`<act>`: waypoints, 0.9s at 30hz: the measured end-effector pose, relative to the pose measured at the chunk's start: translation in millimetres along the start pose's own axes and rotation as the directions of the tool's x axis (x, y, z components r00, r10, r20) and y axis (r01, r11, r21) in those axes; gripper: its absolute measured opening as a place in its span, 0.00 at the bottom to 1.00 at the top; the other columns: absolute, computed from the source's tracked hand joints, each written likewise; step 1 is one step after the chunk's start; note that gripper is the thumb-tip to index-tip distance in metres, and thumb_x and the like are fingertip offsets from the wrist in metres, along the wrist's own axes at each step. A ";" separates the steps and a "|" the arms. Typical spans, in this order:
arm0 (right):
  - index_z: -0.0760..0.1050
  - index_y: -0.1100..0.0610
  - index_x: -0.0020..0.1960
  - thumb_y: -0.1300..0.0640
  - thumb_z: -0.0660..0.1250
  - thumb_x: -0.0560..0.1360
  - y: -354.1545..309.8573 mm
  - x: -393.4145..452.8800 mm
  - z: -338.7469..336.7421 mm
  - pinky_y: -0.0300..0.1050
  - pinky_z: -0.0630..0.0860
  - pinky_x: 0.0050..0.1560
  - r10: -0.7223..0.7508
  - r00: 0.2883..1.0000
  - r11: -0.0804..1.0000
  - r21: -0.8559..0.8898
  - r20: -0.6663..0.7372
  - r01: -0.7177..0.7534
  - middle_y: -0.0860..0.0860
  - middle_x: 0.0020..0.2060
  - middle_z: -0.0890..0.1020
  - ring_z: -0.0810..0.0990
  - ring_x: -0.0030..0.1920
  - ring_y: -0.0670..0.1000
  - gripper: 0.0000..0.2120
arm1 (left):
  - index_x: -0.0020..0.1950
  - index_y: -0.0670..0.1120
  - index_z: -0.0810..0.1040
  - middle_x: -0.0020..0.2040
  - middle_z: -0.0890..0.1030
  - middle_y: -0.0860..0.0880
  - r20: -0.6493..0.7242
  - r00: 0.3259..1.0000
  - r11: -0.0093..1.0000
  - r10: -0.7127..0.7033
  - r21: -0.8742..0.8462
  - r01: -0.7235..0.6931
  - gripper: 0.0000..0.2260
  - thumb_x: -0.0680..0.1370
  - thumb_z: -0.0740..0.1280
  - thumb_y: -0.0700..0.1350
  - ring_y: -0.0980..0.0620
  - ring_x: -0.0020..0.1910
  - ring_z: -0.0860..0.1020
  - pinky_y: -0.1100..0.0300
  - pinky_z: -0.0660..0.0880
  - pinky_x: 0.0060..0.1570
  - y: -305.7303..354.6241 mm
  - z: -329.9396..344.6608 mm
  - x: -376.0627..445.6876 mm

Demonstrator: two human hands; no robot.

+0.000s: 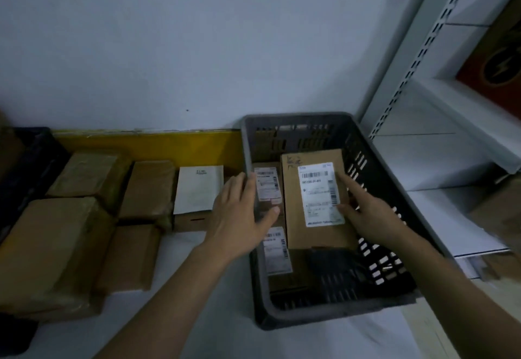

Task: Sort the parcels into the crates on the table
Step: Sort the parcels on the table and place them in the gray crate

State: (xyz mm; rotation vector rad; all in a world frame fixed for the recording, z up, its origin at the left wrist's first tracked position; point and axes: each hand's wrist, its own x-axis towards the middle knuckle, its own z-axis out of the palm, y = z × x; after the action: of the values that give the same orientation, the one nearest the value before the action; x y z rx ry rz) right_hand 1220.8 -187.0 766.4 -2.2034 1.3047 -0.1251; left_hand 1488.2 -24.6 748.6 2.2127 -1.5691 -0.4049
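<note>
Sitting on the white table (197,274) against the wall, a grey slotted crate (400,217) holds several brown parcels. Uppermost is a brown box (293,217) with a large white label, lying flat toward the right wall; two more labelled parcels (277,257) lie beneath it on the left side. The right hand (372,214) rests on the box's right edge with fingers extended and loosely spread, gripping nothing. The left hand (242,214) hovers open at the crate's left rim, fingers straight, thumb over the inside. Left of the crate, more wrapped parcels (64,234) and a white-topped box (197,192) wait on the table, beside a dark crate (31,158) at the far left
</note>
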 end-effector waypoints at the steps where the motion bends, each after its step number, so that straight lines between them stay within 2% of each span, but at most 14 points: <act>1: 0.43 0.32 0.85 0.49 0.64 0.87 11.6 8.7 7.0 0.56 0.82 0.63 -0.004 0.998 0.999 -0.036 0.066 0.006 0.51 0.73 0.79 0.83 0.66 0.56 0.38 | 0.88 0.52 0.42 0.88 0.44 0.49 0.010 1.000 0.999 -0.016 0.040 0.015 0.43 0.81 0.52 0.74 0.47 0.86 0.43 0.43 0.48 0.84 2.9 8.1 1.3; 4: 0.40 0.36 0.86 0.50 0.64 0.87 35.3 30.5 30.4 0.56 0.81 0.66 -0.024 0.970 0.995 -0.090 0.244 0.047 0.54 0.74 0.79 0.82 0.67 0.57 0.40 | 0.87 0.51 0.43 0.88 0.41 0.49 0.027 0.997 0.988 -0.071 0.136 0.067 0.44 0.80 0.49 0.76 0.46 0.86 0.42 0.39 0.49 0.83 11.9 25.3 0.9; 9: 0.37 0.33 0.85 0.53 0.67 0.85 40.1 51.7 72.7 0.44 0.84 0.51 -0.064 0.884 0.995 -0.039 0.463 0.093 0.55 0.72 0.79 0.84 0.63 0.56 0.45 | 0.87 0.49 0.40 0.87 0.36 0.49 0.034 0.990 0.976 -0.138 0.176 0.130 0.47 0.78 0.49 0.77 0.47 0.86 0.38 0.39 0.48 0.83 20.2 33.2 -1.0; 13: 0.32 0.37 0.85 0.52 0.70 0.84 37.0 61.8 99.9 0.46 0.85 0.46 -0.043 0.812 0.996 -0.040 0.582 0.082 0.57 0.72 0.78 0.84 0.62 0.58 0.50 | 0.87 0.49 0.40 0.87 0.36 0.50 0.010 0.988 0.963 -0.153 0.225 0.147 0.45 0.80 0.51 0.74 0.47 0.85 0.36 0.38 0.46 0.83 23.0 35.1 -2.9; 16: 0.31 0.39 0.85 0.50 0.72 0.82 34.5 66.9 116.4 0.55 0.86 0.58 -0.024 0.788 0.994 -0.067 0.615 0.082 0.57 0.72 0.78 0.83 0.64 0.58 0.53 | 0.87 0.49 0.39 0.87 0.35 0.50 0.001 0.987 0.961 -0.161 0.227 0.156 0.45 0.81 0.52 0.73 0.47 0.85 0.36 0.38 0.46 0.83 24.1 37.3 -2.8; 17: 0.31 0.39 0.85 0.48 0.72 0.82 35.1 68.1 122.1 0.56 0.84 0.61 -0.023 0.789 0.993 -0.074 0.614 0.087 0.57 0.71 0.78 0.83 0.64 0.58 0.53 | 0.87 0.49 0.39 0.87 0.35 0.50 -0.004 0.987 0.962 -0.162 0.223 0.158 0.45 0.81 0.53 0.73 0.47 0.85 0.36 0.38 0.46 0.83 24.1 37.9 -2.9; 20: 0.32 0.38 0.85 0.46 0.71 0.82 34.8 66.6 135.3 0.51 0.83 0.62 0.000 0.802 0.993 -0.096 0.598 0.071 0.56 0.71 0.79 0.83 0.64 0.56 0.51 | 0.87 0.50 0.39 0.87 0.36 0.50 -0.024 0.986 0.962 -0.164 0.217 0.165 0.44 0.81 0.53 0.72 0.47 0.85 0.37 0.39 0.46 0.83 24.0 39.8 -3.7; 23: 0.30 0.43 0.86 0.48 0.69 0.83 37.2 67.5 147.5 0.46 0.81 0.62 0.022 0.802 0.980 -0.173 0.597 0.102 0.57 0.74 0.77 0.82 0.67 0.56 0.51 | 0.87 0.49 0.39 0.87 0.36 0.50 -0.027 0.986 0.960 -0.162 0.229 0.164 0.44 0.81 0.52 0.72 0.47 0.85 0.37 0.39 0.47 0.83 23.3 41.3 -4.0; 27: 0.30 0.47 0.86 0.44 0.69 0.83 36.2 68.1 161.6 0.48 0.82 0.60 0.072 0.782 0.936 -0.312 0.619 0.161 0.57 0.73 0.78 0.83 0.64 0.55 0.52 | 0.87 0.49 0.39 0.87 0.36 0.49 -0.026 0.986 0.961 -0.162 0.221 0.164 0.43 0.82 0.53 0.71 0.47 0.85 0.37 0.39 0.47 0.83 23.4 41.9 -3.8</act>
State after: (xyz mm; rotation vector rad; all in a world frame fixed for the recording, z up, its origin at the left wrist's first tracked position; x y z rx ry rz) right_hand 1285.4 -188.2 599.4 -2.2585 0.9307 0.8247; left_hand 1448.7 -34.2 722.9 2.5218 -1.4962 -0.2771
